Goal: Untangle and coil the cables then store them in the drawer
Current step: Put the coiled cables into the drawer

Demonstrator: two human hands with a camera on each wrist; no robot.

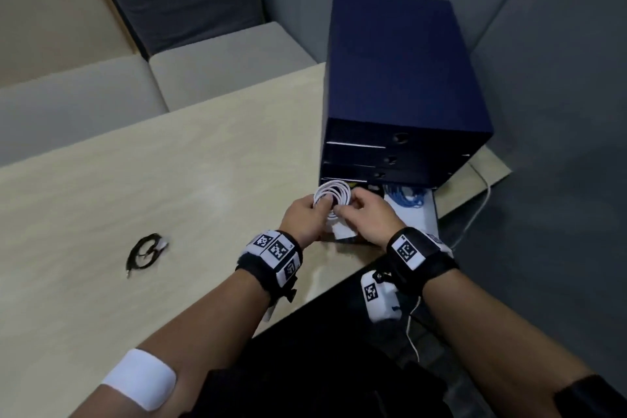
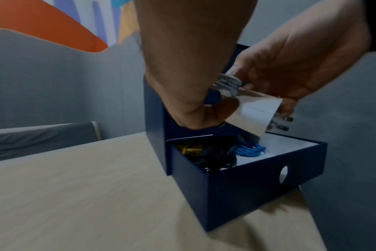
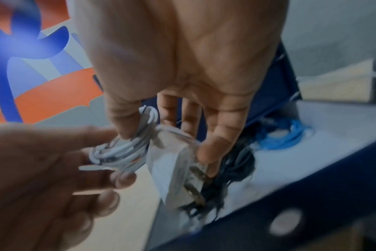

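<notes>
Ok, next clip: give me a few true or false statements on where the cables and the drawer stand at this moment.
1. Both hands hold the white coiled cable above the open drawer. True.
2. The drawer is empty. False: a blue cable, black cables and something yellow lie in it.
3. A black coiled cable lies on the table, away from the hands. True.
4. The top drawer of the cabinet is the open one. False: the bottom one is pulled out.
5. The white cable has a plug block. True.

Grey padded walls (image 1: 559, 44), beige/grey bench seats (image 1: 84, 95), light wood table (image 1: 169, 180).
</notes>
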